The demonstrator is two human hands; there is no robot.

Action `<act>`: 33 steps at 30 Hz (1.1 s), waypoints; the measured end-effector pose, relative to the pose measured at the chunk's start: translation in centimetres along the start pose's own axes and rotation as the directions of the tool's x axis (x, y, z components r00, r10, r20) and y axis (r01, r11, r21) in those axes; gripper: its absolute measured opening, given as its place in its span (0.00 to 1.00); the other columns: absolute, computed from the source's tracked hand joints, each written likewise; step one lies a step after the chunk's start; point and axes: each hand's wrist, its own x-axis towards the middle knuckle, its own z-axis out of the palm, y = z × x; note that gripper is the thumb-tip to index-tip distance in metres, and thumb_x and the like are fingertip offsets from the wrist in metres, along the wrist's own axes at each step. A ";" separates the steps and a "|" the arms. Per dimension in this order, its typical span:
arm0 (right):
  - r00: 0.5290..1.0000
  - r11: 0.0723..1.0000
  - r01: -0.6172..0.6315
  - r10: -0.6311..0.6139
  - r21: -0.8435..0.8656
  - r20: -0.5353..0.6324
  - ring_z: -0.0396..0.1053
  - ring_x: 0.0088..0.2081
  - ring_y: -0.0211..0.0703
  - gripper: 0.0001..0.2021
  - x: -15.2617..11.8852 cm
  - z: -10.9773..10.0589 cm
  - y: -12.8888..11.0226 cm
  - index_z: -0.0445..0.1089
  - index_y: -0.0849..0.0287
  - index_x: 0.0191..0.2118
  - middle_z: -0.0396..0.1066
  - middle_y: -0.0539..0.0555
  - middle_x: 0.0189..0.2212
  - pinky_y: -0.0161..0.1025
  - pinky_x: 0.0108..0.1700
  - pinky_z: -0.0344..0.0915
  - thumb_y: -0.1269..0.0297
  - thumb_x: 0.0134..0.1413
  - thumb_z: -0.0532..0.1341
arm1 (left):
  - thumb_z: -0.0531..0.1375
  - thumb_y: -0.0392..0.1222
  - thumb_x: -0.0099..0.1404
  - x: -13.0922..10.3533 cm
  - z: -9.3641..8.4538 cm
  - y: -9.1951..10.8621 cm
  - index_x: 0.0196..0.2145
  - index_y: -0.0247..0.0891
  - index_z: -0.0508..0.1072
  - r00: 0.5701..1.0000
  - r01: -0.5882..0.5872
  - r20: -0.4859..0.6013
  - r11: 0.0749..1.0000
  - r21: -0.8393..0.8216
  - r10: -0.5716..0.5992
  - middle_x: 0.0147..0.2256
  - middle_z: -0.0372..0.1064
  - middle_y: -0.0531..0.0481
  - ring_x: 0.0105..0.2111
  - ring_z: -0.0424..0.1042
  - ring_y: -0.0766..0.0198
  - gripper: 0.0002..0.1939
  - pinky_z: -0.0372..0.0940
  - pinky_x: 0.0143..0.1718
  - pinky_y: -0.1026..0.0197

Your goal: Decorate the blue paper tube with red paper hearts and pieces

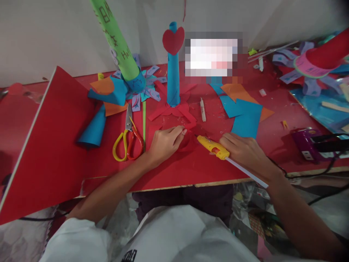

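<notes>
A yellow hot glue gun [214, 146] with a white glue stick out of its back is gripped in my right hand [240, 147]. Its nozzle points left, toward my left hand [169, 141]. The left thumb and fingers are pinched on red paper [188, 140], whose outline blends into the red table. Just beyond stands a blue paper tube [173, 78] topped by a red paper heart [173, 41]. Around the tube's foot spreads a red paper base [176, 109] with strips reaching outward. Scissors [128, 136] with yellow and red handles lie left of my left hand.
A green paper tube [117, 43] leans at the back left. A large red board [46, 142] stands tilted at left. Blue paper pieces [247, 116], a white marker-like stick [203, 110] and a purple power socket box [308, 143] with cables lie on the right.
</notes>
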 end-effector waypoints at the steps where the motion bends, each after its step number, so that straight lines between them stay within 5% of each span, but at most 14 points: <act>1: 1.000 1.000 -0.011 0.011 0.008 0.017 0.67 0.34 0.44 0.11 -0.2 -0.1 0.1 0.64 0.56 0.34 0.69 0.53 0.30 0.41 0.31 0.52 0.80 0.65 0.56 | 0.47 0.50 0.84 0.0 0.0 0.0 0.38 0.37 0.76 1.000 0.005 0.008 1.000 0.002 -0.005 0.28 0.78 0.48 0.24 0.73 0.65 0.24 0.54 0.27 0.60; 13: 0.994 0.981 0.098 -0.087 0.168 -0.074 0.72 0.38 0.42 0.04 0.0 -1.0 -1.0 0.69 0.59 0.41 0.76 0.55 0.36 0.38 0.34 0.57 0.71 0.71 0.58 | 0.47 0.50 0.84 -0.2 0.1 0.2 0.40 0.37 0.78 0.999 0.012 0.032 1.000 0.001 -0.012 0.31 0.81 0.46 0.29 0.78 0.63 0.23 0.58 0.28 0.62; 19: 0.997 0.991 0.081 -0.079 0.104 -0.027 0.65 0.29 0.41 0.11 0.1 -0.9 -1.0 0.63 0.56 0.32 0.67 0.51 0.27 0.40 0.30 0.52 0.74 0.68 0.58 | 0.48 0.49 0.83 -0.3 0.2 0.3 0.42 0.37 0.78 1.000 -0.001 0.027 1.000 0.004 0.001 0.32 0.82 0.46 0.28 0.79 0.64 0.22 0.56 0.26 0.61; 28: 0.999 1.000 0.029 -0.029 -0.003 -0.029 0.67 0.30 0.43 0.15 -1.6 -0.9 -0.2 0.63 0.55 0.30 0.68 0.52 0.26 0.40 0.31 0.55 0.80 0.66 0.57 | 0.47 0.49 0.83 -0.4 0.5 0.1 0.43 0.38 0.78 0.998 0.028 0.051 0.999 -0.019 -0.027 0.31 0.81 0.47 0.28 0.78 0.63 0.22 0.57 0.27 0.61; 33: 0.991 0.978 0.124 -0.115 0.169 -0.063 0.73 0.39 0.44 0.06 -1.2 -0.4 -1.0 0.71 0.60 0.45 0.77 0.56 0.38 0.39 0.36 0.59 0.75 0.68 0.58 | 0.48 0.49 0.83 -0.4 0.6 0.1 0.41 0.38 0.77 0.999 0.025 0.032 0.999 -0.033 -0.024 0.30 0.80 0.47 0.27 0.78 0.64 0.22 0.57 0.27 0.61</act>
